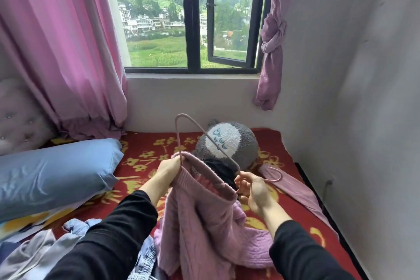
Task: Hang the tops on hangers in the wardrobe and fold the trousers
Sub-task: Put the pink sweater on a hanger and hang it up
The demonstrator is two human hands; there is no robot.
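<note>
Hanging under way: above the red floral bed [293, 210], my left grip [169, 167] pinches the pink knitted sweater [204, 223] collar and my right grip [252, 188] holds the pink wire hanger [181, 114]; next, I judge, its arms must seat in both shoulders.

Pink knit sweater [200, 218] is held up at the neckline, with the rim pinched in the left hand [168, 169]. Pink hanger [212, 142] is gripped in the right hand [253, 190] near its hook [276, 176], which juts out just right of that grip. Hanger is tilted, one shoulder bend raised above both grips; one arm is run down into the neckline at the left grip. Dark fabric is seen between the grips, possibly another garment. Grey plush toy [236, 143] is lying beyond the grips and blue pillow [56, 173] left of them.
</note>
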